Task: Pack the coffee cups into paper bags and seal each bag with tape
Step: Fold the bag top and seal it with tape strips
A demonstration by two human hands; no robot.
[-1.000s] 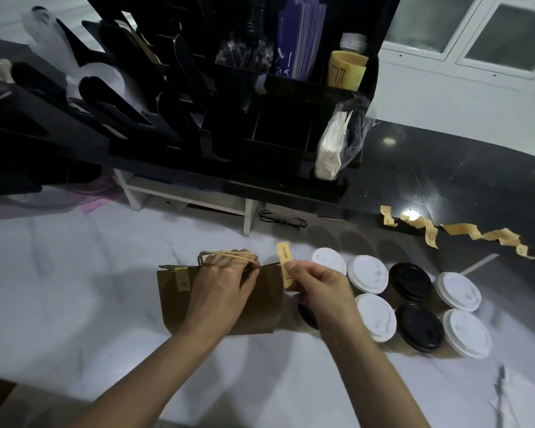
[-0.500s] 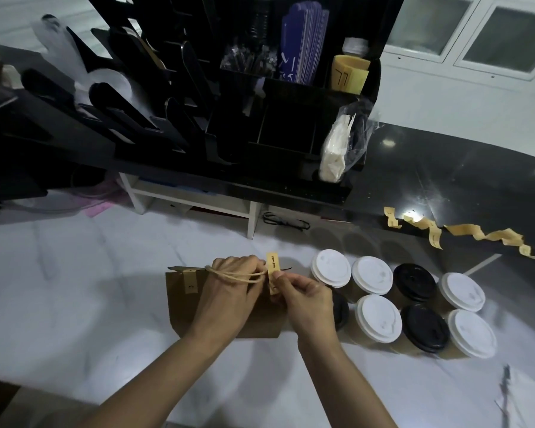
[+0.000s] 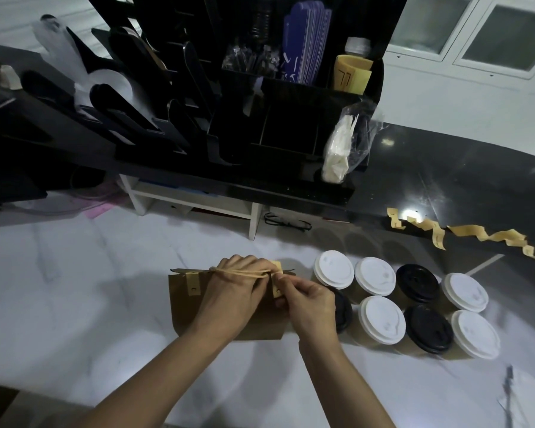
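The paper bag (image 3: 183, 304) sits low in the centre of the frame on the white counter (image 3: 74, 304). The left hand (image 3: 232, 291) curls over its top edge and squeezes the mouth flat so both sides meet. The right hand (image 3: 306, 301) pinches a tape strip (image 3: 277, 291) folded over that edge, right of a stuck strip (image 3: 193, 284); the cups (image 3: 380, 319) wait just right.

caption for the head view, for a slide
Left hand grips a brown paper bag while the right hand pinches a yellow tape strip over its top
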